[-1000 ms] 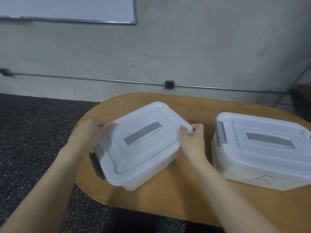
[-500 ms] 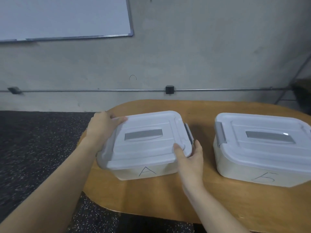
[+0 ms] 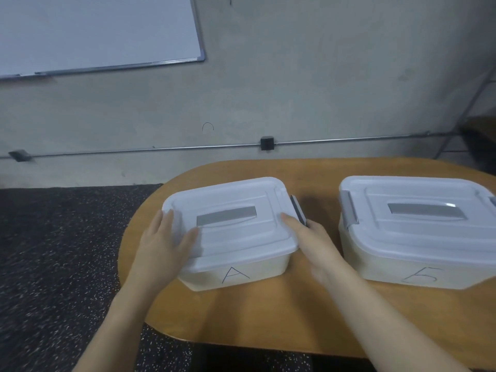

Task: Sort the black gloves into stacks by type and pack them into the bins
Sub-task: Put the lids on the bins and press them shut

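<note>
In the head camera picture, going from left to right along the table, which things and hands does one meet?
Left hand → bin marked A → right hand → second bin with a handwritten mark, all on the wooden table.

Two lidded white bins on the wooden table (image 3: 268, 318): bin A (image 3: 236, 272) left, the other bin (image 3: 418, 272) right, well apart. Left hand (image 3: 163, 245) lies flat on A's lid (image 3: 228, 200), right hand (image 3: 314, 237) against its right edge by the grey latch (image 3: 298, 212).
</note>
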`<state>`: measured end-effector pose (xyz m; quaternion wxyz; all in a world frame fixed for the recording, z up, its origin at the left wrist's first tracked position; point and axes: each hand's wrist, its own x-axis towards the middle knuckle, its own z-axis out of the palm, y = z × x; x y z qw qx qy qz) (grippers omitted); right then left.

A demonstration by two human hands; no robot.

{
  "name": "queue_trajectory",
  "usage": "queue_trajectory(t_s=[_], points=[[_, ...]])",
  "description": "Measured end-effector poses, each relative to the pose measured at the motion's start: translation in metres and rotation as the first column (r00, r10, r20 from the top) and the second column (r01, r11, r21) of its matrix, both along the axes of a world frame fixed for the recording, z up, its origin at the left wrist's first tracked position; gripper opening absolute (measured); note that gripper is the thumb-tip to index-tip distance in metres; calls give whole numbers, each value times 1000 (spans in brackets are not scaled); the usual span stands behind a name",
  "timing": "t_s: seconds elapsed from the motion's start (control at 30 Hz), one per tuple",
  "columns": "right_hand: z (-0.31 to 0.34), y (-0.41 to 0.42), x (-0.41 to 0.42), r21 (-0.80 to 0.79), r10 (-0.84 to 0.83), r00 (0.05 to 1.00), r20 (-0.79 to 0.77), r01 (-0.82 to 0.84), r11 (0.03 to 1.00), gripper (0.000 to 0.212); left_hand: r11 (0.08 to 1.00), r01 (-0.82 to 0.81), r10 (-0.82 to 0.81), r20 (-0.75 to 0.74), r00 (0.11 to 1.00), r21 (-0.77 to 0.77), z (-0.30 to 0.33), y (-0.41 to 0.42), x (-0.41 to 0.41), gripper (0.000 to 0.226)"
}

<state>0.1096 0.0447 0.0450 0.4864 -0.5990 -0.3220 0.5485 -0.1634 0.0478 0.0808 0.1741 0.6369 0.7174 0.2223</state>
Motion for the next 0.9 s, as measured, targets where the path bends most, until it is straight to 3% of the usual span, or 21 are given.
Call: queue_trajectory(t_s=[0.13,0.3,0.47,0.57,0.73,0.9], points=[[-1,0,-1,80,-12,1000,28,10,997,27,1000,-17,17,22,1000,20,-9,2,-7,87],[-4,1,-7,182,-75,978,193,40,983,23,998,-12,10,41,999,57,-13,4,-7,87],[-3,3,-4,251,-46,938,343,-45,967,25,999,-10,8,56,998,39,-18,7,-12,113],[-4,5,-4,275,-45,890,453,-91,957,24,999,-17,14,62,998,39,-21,9,-14,114],[-4,5,-2,260,-45,877,479,-93,961,24,999,-32,30,64,997,40,-25,8,-13,108],[-6,6,-4,264,-75,915,397,-35,964,20,955,-253,221,201,954,153,-20,-5,8,89]])
